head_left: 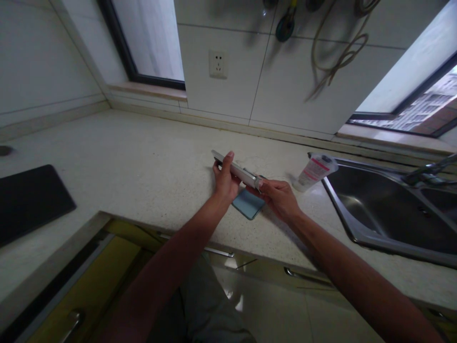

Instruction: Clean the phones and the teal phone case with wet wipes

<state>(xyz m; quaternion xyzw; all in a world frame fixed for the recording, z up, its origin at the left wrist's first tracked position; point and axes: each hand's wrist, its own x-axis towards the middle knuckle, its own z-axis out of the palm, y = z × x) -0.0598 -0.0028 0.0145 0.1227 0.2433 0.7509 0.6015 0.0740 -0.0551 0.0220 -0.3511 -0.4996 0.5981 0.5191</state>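
Note:
A slim, flat, whitish slab (237, 172) with a dark underside is held up above the counter, tilted, its kind not clear. My left hand (225, 178) grips its far-left part, thumb on top and fingers beneath. At the other end, my right hand (280, 196) is closed around the slab's near-right tip, where a small greyish piece shows; the fingertips are partly hidden. Under the hands lies a flat, pale blue, phone-shaped rectangle (249, 204) on the countertop, its upper edge covered by my right hand and the slab.
The speckled white countertop (160, 166) runs along a tiled wall with a socket (218, 64). To the right stand a clear squeeze tube (314, 171) with pink print and a steel sink (378, 205). A black flat panel (32, 202) lies left. Cord (332, 62) hangs above.

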